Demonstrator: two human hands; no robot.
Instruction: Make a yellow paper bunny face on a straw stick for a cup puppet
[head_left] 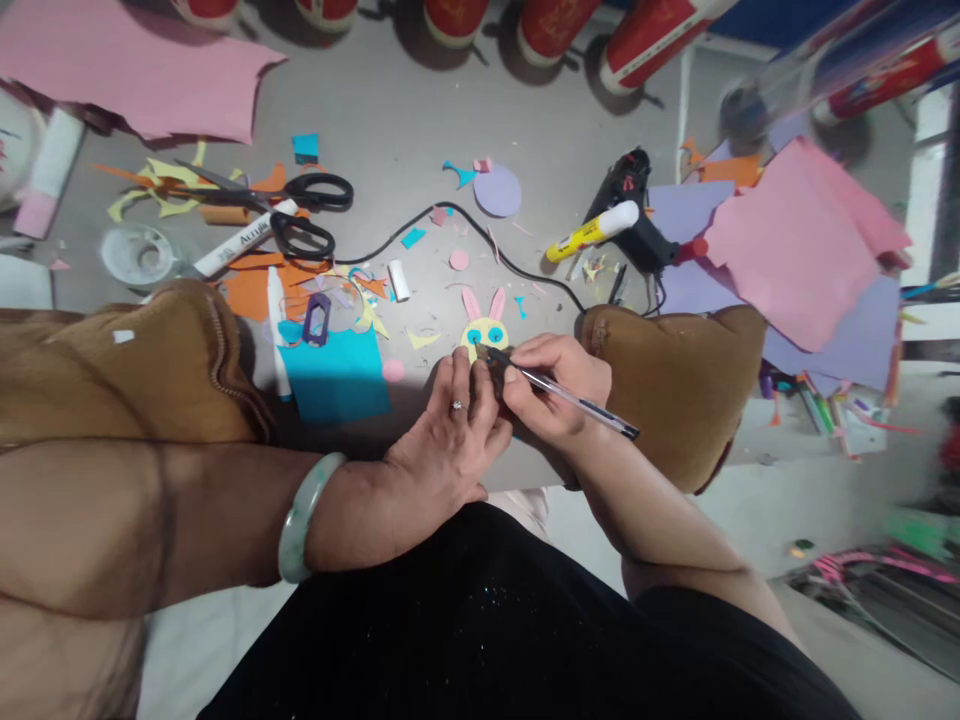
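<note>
At centre frame, our left hand [456, 428] lies flat, unclenched, and our right grip [561, 383] pinches a pen [592, 408] at the yellow face [484, 325], ears [498, 303] and blue eyes [496, 335] placed, what remains unclear.

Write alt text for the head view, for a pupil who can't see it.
A right hand holds a pen with its tip at a blue eye of a yellow rabbit face with pink ears, and the left hand rests at the face's lower edge. Scissors, a blue sheet and a lilac oval lie on the grey table.
</note>
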